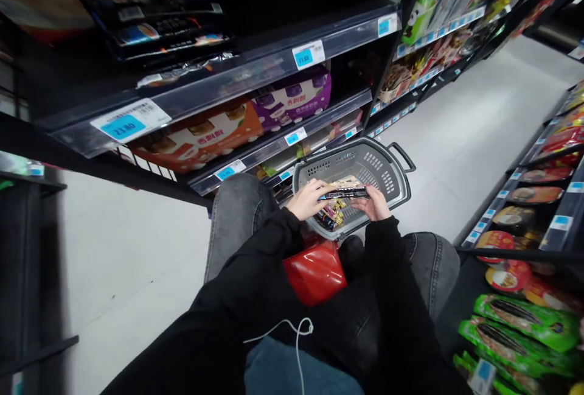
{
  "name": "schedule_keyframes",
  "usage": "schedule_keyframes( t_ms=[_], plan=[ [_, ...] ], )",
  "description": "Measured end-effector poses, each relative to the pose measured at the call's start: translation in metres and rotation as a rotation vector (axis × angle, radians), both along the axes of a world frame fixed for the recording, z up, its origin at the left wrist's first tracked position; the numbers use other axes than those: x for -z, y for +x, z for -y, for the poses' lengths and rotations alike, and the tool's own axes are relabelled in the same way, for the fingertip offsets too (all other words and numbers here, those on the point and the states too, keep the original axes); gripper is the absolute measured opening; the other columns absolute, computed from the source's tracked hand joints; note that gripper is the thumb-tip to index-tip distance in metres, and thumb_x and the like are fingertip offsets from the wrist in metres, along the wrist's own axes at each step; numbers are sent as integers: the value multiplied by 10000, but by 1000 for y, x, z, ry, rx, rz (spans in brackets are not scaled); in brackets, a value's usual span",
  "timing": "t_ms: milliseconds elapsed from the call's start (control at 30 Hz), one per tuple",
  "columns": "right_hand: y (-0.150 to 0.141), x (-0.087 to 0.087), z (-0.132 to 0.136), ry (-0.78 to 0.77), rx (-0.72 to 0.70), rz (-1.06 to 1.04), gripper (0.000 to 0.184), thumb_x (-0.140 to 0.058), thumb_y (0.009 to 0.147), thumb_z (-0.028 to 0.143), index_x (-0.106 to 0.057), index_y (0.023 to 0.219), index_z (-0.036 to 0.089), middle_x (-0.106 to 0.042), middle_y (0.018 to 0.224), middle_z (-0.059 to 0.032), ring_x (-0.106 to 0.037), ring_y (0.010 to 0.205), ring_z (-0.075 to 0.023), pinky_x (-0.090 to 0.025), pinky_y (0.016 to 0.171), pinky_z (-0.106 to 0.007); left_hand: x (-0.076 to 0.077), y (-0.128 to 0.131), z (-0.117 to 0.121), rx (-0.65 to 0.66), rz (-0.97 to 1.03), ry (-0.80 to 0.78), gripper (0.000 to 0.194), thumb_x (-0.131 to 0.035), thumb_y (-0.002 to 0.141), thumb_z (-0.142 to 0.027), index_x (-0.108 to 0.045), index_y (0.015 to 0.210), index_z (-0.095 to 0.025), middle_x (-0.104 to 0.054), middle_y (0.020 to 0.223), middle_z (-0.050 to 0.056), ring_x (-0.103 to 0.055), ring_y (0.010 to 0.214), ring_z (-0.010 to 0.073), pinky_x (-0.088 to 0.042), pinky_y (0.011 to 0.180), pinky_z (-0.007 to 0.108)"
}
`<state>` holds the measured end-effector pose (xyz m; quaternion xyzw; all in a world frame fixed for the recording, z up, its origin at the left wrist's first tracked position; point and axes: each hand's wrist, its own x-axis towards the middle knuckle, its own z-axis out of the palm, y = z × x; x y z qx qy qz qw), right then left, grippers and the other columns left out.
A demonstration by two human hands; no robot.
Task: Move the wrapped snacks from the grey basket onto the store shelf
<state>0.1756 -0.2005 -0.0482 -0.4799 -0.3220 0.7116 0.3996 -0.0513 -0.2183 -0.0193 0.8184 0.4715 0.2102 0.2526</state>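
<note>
I crouch in a shop aisle over a grey plastic shopping basket (392, 167) on the floor. Both hands hold a long flat dark packet (343, 193) level above the basket. My left hand (309, 199) grips its left end and my right hand (374, 203) grips its right end, fingers curled round it. Under the packet, several small wrapped snacks (332, 215) lie in the basket's near corner. A red bag (314, 272) sits between my knees, just in front of the basket.
Dark shelves with blue price tags (308, 54) run along the left, carrying orange (201, 136) and purple cartons (294, 97). On the right stands another shelf with green packets (524, 319) and bowls. White floor (474, 121) stretches ahead. A white cable (298, 337) hangs at my chest.
</note>
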Motion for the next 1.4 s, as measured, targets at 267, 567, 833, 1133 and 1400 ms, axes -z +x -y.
schedule_keyframes(
  t_ms=[267,567,833,1133,1400],
  plan=[
    [5,1,-2,227,154,-24,418,-712,625,454,-553,913,196,-637,876,-28,-618,699,-150,-590,617,-325,10,4,-6,-126,429,-280,439,-701,677,-338,-637,1080,-178,-645,1085,76,-581,1028,211,-407,957,350],
    [11,0,-1,230,183,-99,309,-660,701,387,-556,919,195,-628,859,-24,-637,738,-167,-595,662,-379,10,5,-7,-321,1012,-892,388,-599,778,-368,-615,1076,-120,-649,1051,125,-654,800,189,-550,704,328],
    [10,1,0,162,152,-68,245,-630,704,331,-560,888,185,-628,852,-33,-633,781,-183,-592,683,-401,9,13,-4,-382,1033,-1073,341,-658,749,-229,-626,1069,-118,-664,1016,130,-679,750,205,-567,712,344],
    [10,2,-2,177,172,-98,197,-655,647,272,-597,812,181,-620,842,-24,-614,723,-170,-604,627,-394,12,9,-9,-384,1061,-1064,445,-758,600,-122,-653,1030,-81,-689,889,127,-677,716,205,-578,668,309],
    [13,0,-1,195,115,-87,207,-653,631,223,-612,832,198,-593,829,-8,-600,729,-152,-609,637,-378,9,5,-10,-369,1072,-1046,454,-741,574,-49,-658,1018,-80,-693,876,108,-673,737,210,-576,722,352]
  ],
)
